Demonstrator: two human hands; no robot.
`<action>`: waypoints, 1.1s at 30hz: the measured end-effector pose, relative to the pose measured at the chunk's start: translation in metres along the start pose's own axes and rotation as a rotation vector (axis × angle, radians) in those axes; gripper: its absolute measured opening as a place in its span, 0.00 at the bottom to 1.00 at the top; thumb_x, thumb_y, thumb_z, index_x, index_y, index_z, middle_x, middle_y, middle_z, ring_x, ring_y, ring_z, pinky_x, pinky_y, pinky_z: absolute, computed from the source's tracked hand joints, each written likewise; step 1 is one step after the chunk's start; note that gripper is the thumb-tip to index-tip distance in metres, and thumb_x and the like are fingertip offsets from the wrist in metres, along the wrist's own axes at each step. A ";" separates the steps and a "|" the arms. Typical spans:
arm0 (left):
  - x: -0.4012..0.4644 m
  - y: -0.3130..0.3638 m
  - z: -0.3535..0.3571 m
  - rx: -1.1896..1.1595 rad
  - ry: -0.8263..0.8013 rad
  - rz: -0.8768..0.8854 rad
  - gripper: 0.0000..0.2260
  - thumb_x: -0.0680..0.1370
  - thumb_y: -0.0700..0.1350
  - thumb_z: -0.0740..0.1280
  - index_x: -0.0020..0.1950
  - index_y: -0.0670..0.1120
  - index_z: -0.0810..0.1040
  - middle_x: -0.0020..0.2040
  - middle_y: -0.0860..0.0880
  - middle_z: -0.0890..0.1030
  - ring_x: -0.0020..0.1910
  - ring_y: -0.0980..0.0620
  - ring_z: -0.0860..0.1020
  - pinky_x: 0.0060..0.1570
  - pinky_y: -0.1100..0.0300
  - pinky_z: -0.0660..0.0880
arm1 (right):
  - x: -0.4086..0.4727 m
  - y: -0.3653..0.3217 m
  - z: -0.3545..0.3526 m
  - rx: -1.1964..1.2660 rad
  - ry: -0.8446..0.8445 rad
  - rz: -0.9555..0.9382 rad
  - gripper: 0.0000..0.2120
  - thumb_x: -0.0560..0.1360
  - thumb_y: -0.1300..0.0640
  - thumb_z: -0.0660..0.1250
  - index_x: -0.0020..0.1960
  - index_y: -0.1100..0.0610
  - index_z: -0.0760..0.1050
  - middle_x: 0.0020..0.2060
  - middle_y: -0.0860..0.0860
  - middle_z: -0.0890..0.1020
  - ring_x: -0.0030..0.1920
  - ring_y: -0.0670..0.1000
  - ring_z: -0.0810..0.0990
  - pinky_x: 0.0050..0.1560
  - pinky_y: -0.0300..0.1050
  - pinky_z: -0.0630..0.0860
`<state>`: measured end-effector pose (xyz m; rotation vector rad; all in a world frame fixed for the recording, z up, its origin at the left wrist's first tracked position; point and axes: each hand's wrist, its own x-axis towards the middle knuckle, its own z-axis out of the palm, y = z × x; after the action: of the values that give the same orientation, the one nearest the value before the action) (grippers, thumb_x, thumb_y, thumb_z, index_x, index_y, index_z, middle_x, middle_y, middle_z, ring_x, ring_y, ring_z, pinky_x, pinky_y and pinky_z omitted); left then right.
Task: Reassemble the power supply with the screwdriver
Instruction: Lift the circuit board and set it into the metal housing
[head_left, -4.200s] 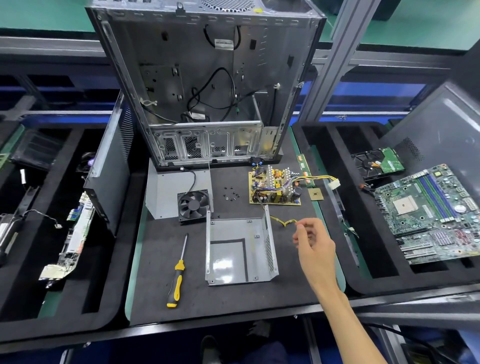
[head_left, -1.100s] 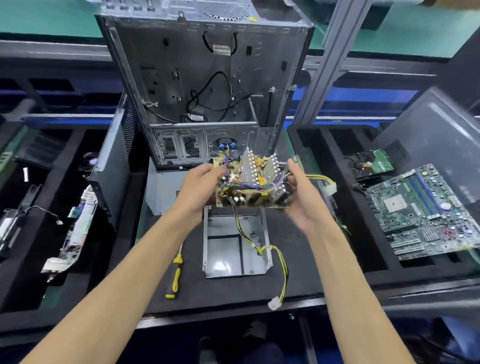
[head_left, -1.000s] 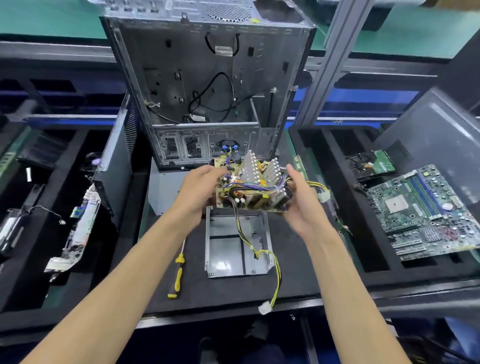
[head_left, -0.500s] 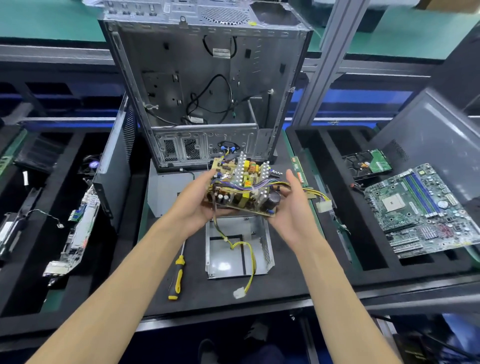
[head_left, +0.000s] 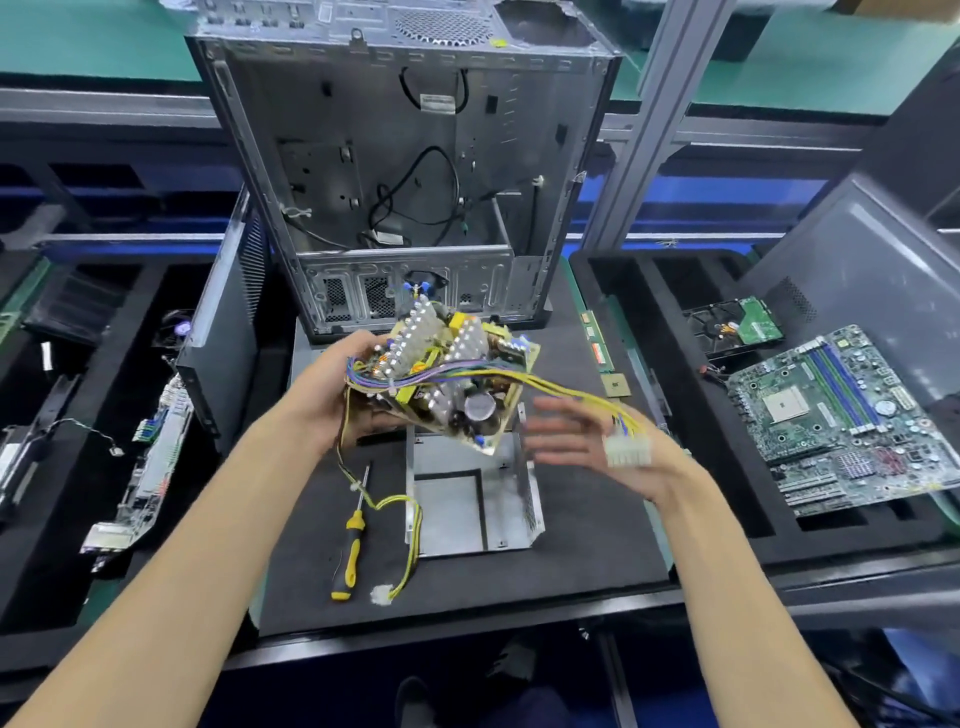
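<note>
— While the yellow-handled screwdriver (head_left: 353, 540) lies flat on the black mat (head_left: 587, 551), what are the hands doing?

— Neither touches it. It sits just left of the open metal housing (head_left: 467, 504), tip pointing away from us, with a small white plug (head_left: 382, 595) on a yellow lead beside its handle.

— And the circuit board?

— The power supply board (head_left: 452, 384) is up in the air above the far edge of the housing, tilted, components facing us. The left hand (head_left: 337, 395) grips its left edge, thumb on top and fingers curled underneath.

— The right one?

— The right hand (head_left: 597, 447) hangs just right of the housing, blurred, palm up, fingers spread and straight, apart from the board. A white connector (head_left: 627, 449) on the board's yellow wires lies across the palm; the fingers aren't curled round it.

— Behind all that?

— Beyond the housing stands the empty computer case (head_left: 405, 171), open side toward us, loose black cables inside. Well right of the housing, a green motherboard (head_left: 836, 410) rests in a black tray (head_left: 727, 499).
</note>
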<state>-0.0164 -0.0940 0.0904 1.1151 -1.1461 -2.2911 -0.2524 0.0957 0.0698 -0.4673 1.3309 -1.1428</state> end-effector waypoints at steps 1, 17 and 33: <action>-0.002 0.001 0.002 0.035 -0.058 -0.013 0.20 0.81 0.46 0.57 0.38 0.48 0.87 0.36 0.48 0.85 0.30 0.52 0.83 0.29 0.55 0.81 | 0.001 -0.005 0.004 0.097 0.003 -0.005 0.26 0.83 0.50 0.59 0.73 0.68 0.70 0.62 0.68 0.80 0.61 0.67 0.81 0.60 0.60 0.80; -0.026 0.019 0.049 0.433 -0.033 -0.055 0.23 0.84 0.60 0.56 0.58 0.43 0.79 0.50 0.42 0.85 0.39 0.46 0.86 0.32 0.50 0.83 | 0.010 0.004 0.046 0.278 0.057 -0.043 0.17 0.82 0.47 0.64 0.58 0.57 0.85 0.58 0.58 0.85 0.56 0.57 0.86 0.47 0.48 0.83; -0.034 0.031 0.036 0.720 0.098 0.121 0.07 0.81 0.33 0.63 0.57 0.36 0.79 0.39 0.42 0.81 0.29 0.50 0.81 0.28 0.60 0.78 | 0.006 -0.005 0.054 -0.221 0.363 -0.425 0.15 0.83 0.48 0.62 0.52 0.59 0.80 0.47 0.54 0.84 0.48 0.48 0.78 0.53 0.48 0.72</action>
<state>-0.0243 -0.0746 0.1448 1.3153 -2.0101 -1.7320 -0.2057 0.0711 0.0845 -0.7551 1.7368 -1.4860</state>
